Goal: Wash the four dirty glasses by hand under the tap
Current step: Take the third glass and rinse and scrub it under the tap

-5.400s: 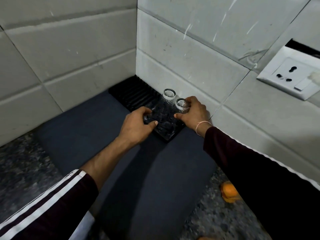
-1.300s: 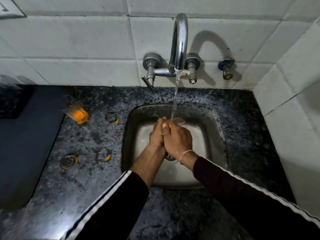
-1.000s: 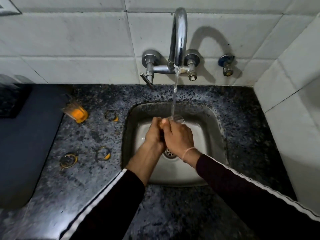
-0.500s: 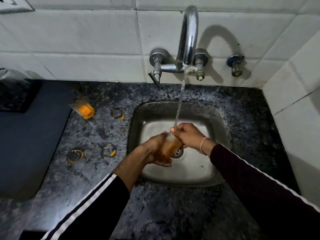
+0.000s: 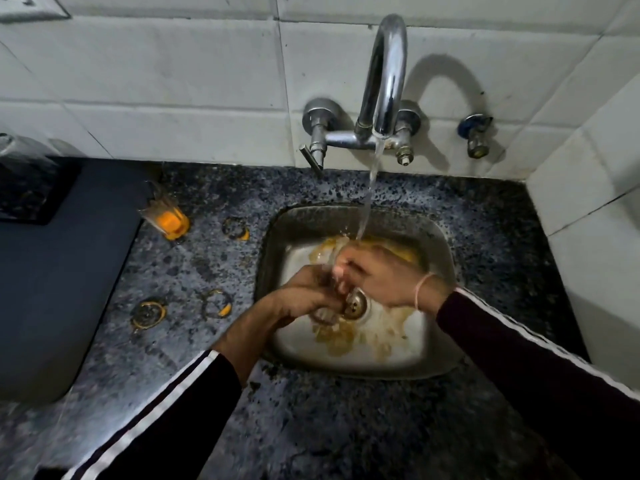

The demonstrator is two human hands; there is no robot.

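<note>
Head view: both hands grip one glass (image 5: 329, 258).

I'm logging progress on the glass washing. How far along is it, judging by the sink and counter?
Done: hard to confirm; the dark tray at far left is too dim to count clean glasses. In hand: the left hand and right hand hold one glass under the running tap, orange residue in the sink. Left: one glass with orange dregs on the counter.
</note>
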